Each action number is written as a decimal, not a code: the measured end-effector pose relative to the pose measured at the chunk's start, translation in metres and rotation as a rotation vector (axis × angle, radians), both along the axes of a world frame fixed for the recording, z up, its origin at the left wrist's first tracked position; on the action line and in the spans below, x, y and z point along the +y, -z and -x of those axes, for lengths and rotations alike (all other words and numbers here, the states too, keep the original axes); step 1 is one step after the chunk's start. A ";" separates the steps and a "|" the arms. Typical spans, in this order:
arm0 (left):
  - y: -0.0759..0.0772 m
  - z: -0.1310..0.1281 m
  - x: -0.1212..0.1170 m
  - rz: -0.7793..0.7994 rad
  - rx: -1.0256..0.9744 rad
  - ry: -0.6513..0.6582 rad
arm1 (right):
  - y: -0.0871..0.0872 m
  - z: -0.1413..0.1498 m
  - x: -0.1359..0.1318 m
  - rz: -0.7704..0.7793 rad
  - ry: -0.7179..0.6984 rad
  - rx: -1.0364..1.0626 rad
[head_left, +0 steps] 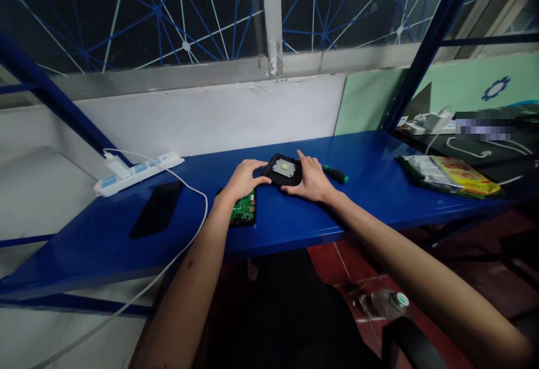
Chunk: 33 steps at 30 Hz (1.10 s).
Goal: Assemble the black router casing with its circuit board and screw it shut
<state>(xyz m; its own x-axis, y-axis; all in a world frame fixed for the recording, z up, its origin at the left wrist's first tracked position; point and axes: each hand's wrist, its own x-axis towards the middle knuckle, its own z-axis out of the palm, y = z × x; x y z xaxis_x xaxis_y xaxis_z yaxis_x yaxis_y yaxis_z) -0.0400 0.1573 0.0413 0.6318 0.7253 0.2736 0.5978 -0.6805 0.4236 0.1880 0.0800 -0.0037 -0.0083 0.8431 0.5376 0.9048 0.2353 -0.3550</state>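
Between my hands is a black plastic housing [275, 179] with a silver metal plate [284, 168] inside and a small pale square at the plate's middle. My left hand [245, 180] grips its left edge, thumb in front and fingers behind. Around the right edge closes my right hand [310, 179], its index finger reaching toward the back. A green circuit board [244, 210] in a black casing lies on the blue table, partly hidden under my left wrist. Just right of my right hand rests a screwdriver [336, 174] with a black and green handle.
On the blue table [286, 220], a dark phone [156, 210] lies left, near a white power strip [138, 173] whose cable [204, 212] trails forward. A shiny snack bag [450, 175] lies right. A plastic bottle [383, 303] is on the floor beside a black armrest [410, 341].
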 end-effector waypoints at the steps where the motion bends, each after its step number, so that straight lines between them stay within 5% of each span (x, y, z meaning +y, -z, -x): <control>1: 0.000 0.000 0.000 -0.004 0.000 0.002 | 0.000 -0.001 0.000 -0.003 -0.011 -0.002; 10: -0.011 0.017 -0.022 0.161 -0.010 0.184 | -0.019 -0.008 -0.019 -0.082 -0.370 -0.042; 18: -0.009 0.020 -0.038 0.187 0.017 0.155 | -0.024 -0.005 -0.031 -0.059 -0.430 -0.053; 25: -0.005 0.028 -0.071 0.085 0.033 0.147 | -0.014 -0.019 -0.023 -0.127 0.035 -0.050; 33: -0.012 0.020 -0.095 0.112 0.139 0.166 | 0.004 -0.018 -0.008 -0.025 0.085 -0.164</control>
<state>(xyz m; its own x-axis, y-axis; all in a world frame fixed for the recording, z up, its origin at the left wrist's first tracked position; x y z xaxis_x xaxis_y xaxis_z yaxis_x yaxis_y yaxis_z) -0.0600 0.0620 0.0534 0.7707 0.6294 0.0995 0.5397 -0.7278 0.4231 0.2061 0.0718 -0.0078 -0.0269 0.8312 0.5553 0.9671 0.1623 -0.1961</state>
